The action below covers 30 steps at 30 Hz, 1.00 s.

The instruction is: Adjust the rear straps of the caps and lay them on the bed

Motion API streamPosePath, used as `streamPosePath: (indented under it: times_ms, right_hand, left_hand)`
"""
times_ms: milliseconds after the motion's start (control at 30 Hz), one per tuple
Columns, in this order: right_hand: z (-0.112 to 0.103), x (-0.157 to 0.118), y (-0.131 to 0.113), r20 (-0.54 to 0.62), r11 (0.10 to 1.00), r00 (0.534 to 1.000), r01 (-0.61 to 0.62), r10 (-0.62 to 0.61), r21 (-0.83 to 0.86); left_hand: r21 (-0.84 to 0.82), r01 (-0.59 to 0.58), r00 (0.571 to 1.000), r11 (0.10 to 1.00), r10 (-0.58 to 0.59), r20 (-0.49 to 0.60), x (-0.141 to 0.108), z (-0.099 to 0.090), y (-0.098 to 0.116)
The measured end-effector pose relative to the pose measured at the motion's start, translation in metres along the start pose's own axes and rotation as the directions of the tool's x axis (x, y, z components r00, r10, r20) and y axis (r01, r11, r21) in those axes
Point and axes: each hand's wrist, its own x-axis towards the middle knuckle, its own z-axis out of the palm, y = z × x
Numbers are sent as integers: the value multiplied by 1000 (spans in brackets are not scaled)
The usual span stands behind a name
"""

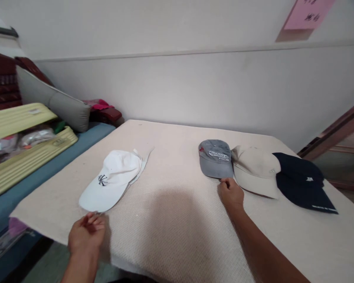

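A white cap [120,167] with dark letters lies on the left of the cloth-covered table, its brim toward me. My left hand [87,232] is at the front edge of that brim, fingers curled in and the fingertips against it. Right of the middle sits a grey cap [215,157] with white lettering and a small red mark. My right hand [231,192] is closed in a pinch at the front of its brim. Beside it, a beige cap [256,169] touches the grey one, and a navy cap [301,179] lies at the far right of the row.
The pale table cover [171,157] reaches back to a white wall [165,90]. On the left, a blue surface [91,139] bears a grey cushion [56,100] and a yellow container [26,153] with bagged items. A pink paper [308,15] hangs on the wall.
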Motion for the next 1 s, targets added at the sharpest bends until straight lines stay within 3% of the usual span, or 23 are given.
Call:
streamPosePath:
  times_ms: [467, 733, 867, 1000]
  right_hand:
    - [-1, -1, -4, 6, 999, 1000, -4, 5, -53]
    - [0, -1, -3, 5, 1000, 1000, -2, 2, -31]
    - [0, -1, -2, -3, 1000, 1000, -8, 8, -4]
    - [0, -3, -3, -5, 997, 1000, -30, 31, 67]
  left_hand:
    - [95, -85, 987, 992, 71, 142, -6, 6, -7]
    - [336, -109, 949, 935, -2, 314, -11, 26, -20]
    - [404, -223, 950, 887, 105, 295, -1, 40, -33]
    - [358, -380, 908, 853, 269, 321, -4, 47, -47]
